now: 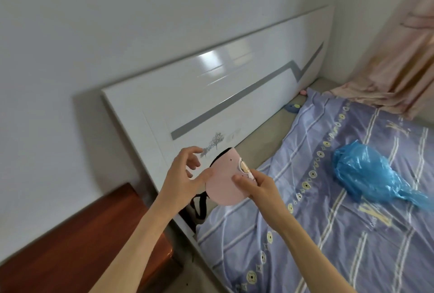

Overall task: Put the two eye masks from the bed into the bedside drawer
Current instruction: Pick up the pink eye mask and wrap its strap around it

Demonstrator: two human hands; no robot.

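A pink eye mask [224, 182] with a cartoon print is held up over the bed's left edge, in front of the headboard. It is folded or curved. My right hand [257, 188] pinches its right side, thumb on the front. My left hand [185, 176] grips its left end, thumb on the front and fingers spread behind. The mask's black strap [199, 208] hangs in a loop below my hands. A second mask is not clearly seen. The reddish-brown bedside table [82, 234] stands at the lower left; only its top shows, and its drawer is out of sight.
The bed carries a lilac striped cover [317, 234] with a crumpled blue plastic bag [366, 173] on it. A glossy white headboard [211, 95] runs along the wall. A small blue object [292, 107] lies by the headboard. A pink curtain [399, 57] hangs at the right.
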